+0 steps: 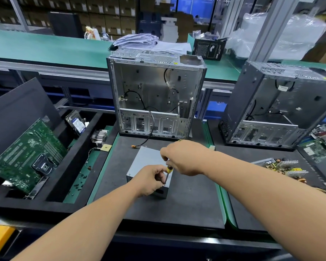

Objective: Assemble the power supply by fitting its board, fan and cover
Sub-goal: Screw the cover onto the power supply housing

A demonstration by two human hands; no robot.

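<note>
While the grey power supply (147,168) sits on the dark mat (186,204) at the middle of the bench, both hands work over its near right corner. Gripping the top of a screwdriver (168,171) with curled fingers, the right hand (184,157) holds the tool nearly upright, its yellow and black handle just below the fist and its thin shaft running down to the box's top edge. With its fingers curled and pinching the shaft low down near the tip, the left hand (151,179) rests against the power supply's top and front corner. Just behind the box stands an open computer case (156,95), a black cable trailing from it onto the mat. A second case (279,104) stands to the right, and a green motherboard (26,157) leans in a tray on the left.
</note>
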